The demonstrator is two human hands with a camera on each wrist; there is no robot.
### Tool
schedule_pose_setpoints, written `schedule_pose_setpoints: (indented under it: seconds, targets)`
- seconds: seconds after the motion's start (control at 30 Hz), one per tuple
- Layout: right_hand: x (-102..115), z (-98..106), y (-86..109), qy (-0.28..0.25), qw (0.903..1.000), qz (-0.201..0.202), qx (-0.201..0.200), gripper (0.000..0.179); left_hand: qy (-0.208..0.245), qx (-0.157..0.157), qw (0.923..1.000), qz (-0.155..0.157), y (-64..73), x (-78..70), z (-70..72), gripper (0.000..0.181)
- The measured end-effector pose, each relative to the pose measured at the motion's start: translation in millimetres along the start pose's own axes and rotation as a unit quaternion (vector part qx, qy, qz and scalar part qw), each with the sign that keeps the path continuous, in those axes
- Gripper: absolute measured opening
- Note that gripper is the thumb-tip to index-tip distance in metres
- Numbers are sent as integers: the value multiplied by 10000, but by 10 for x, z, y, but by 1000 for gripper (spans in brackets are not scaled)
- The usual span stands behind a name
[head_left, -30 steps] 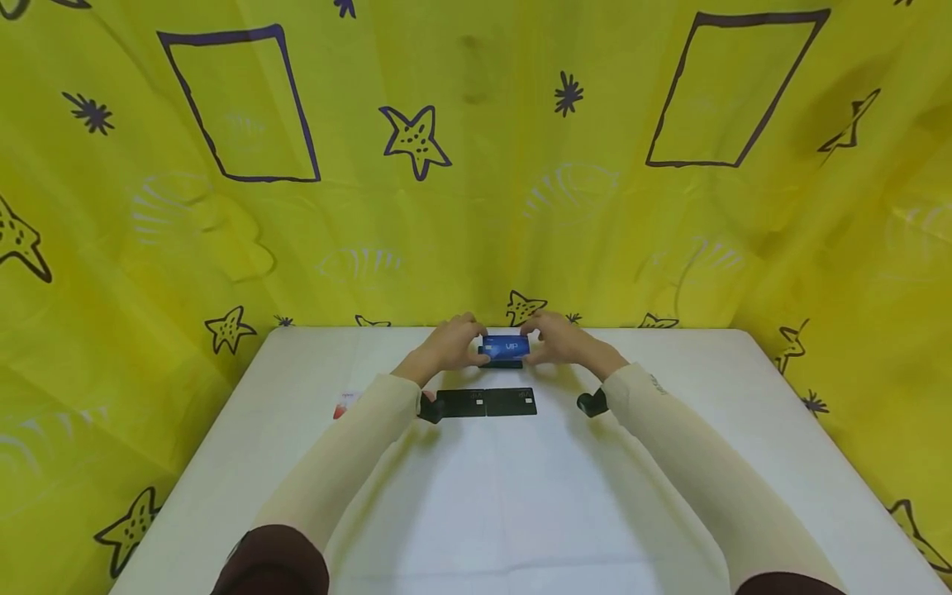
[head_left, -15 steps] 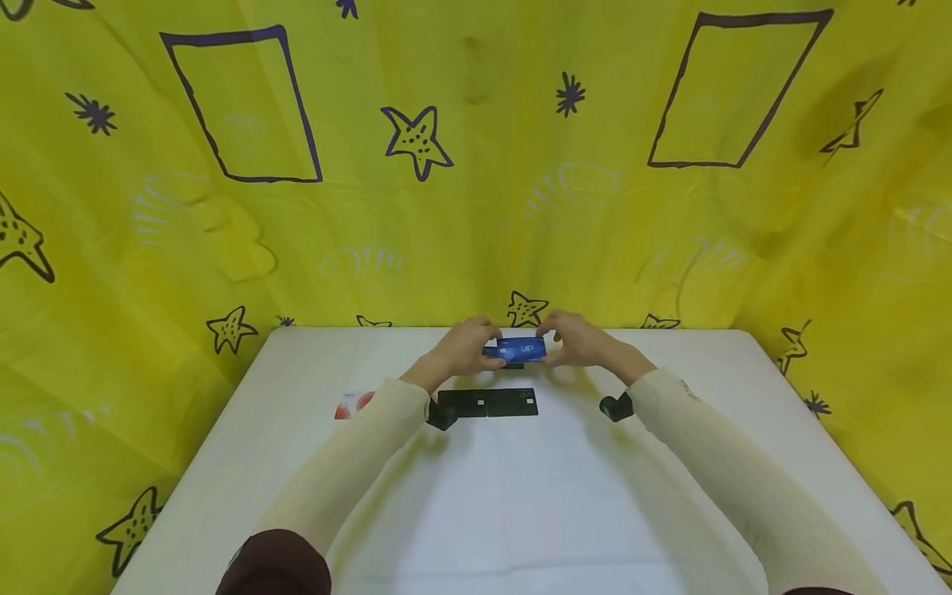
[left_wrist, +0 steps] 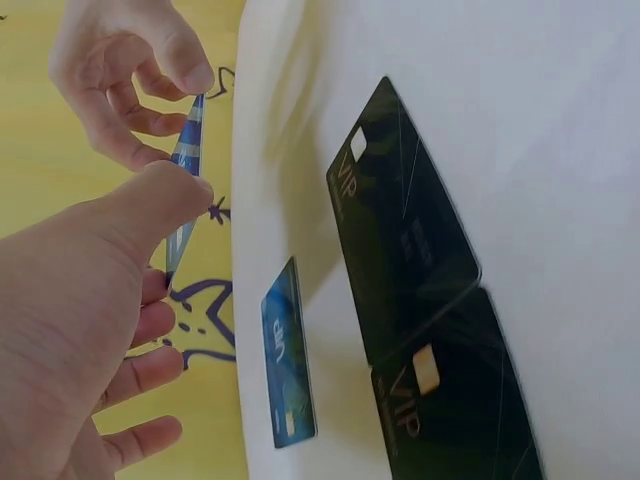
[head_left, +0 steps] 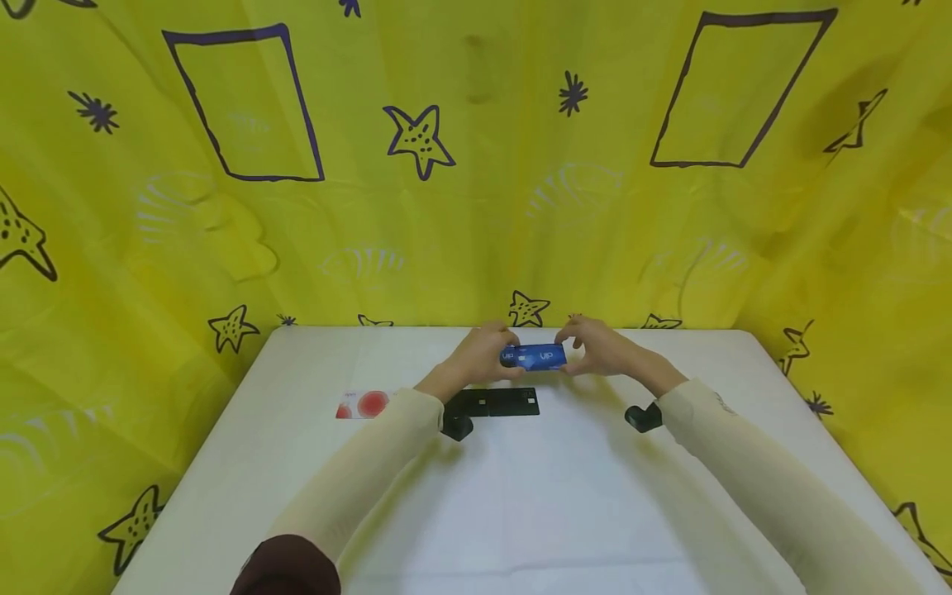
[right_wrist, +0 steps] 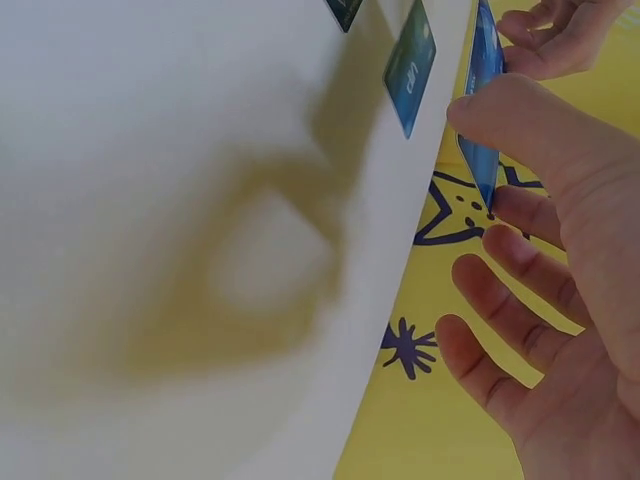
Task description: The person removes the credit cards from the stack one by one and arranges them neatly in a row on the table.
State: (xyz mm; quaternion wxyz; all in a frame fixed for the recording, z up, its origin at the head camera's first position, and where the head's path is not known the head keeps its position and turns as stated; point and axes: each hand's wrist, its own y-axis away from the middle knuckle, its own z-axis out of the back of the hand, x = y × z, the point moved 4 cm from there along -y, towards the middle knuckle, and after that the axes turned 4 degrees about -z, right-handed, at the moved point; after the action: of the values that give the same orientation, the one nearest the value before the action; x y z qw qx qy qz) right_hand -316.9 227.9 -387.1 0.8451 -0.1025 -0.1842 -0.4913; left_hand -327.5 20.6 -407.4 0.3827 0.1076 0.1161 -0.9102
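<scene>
Between the two hands a blue VIP card [head_left: 541, 357] is held up off the white table, seen almost edge-on in both wrist views. My left hand [head_left: 483, 355] pinches its left end with thumb and forefinger. At the opposite end, the thumb and fingers of my right hand [head_left: 601, 347] pinch it. A second blue VIP card [left_wrist: 288, 360] lies on the table; in the head view it is partly covered by the left hand and held card. Nearer the person lie two black VIP cards [left_wrist: 400, 230], end to end.
A white card with red circles [head_left: 364, 404] lies left of the black cards, partly behind the left sleeve. Black wrist devices [head_left: 644, 417] sit under both wrists. A yellow patterned curtain [head_left: 446, 231] hangs behind the white table [head_left: 550, 496].
Both hands have carried the held blue card to the right and slightly nearer the person. More of the red-and-white card now shows beside the left sleeve.
</scene>
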Motion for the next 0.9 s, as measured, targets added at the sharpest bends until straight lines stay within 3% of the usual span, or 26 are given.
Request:
schedule_pose_setpoints:
  seconds: [0.23, 0.47, 0.9]
  targets:
    - [-90, 16, 141, -44, 9998, -212, 20, 46, -22, -42, 9999, -103, -44, -115, -55, 52]
    - [-148, 29, 275, -56, 9999, -146, 26, 45, -18, -78, 9999, -147, -66, -243, -110, 51]
    - [-218, 13, 424, 4, 9996, -274, 5, 45, -126, 7, 9997, -231, -112, -339, -211, 53]
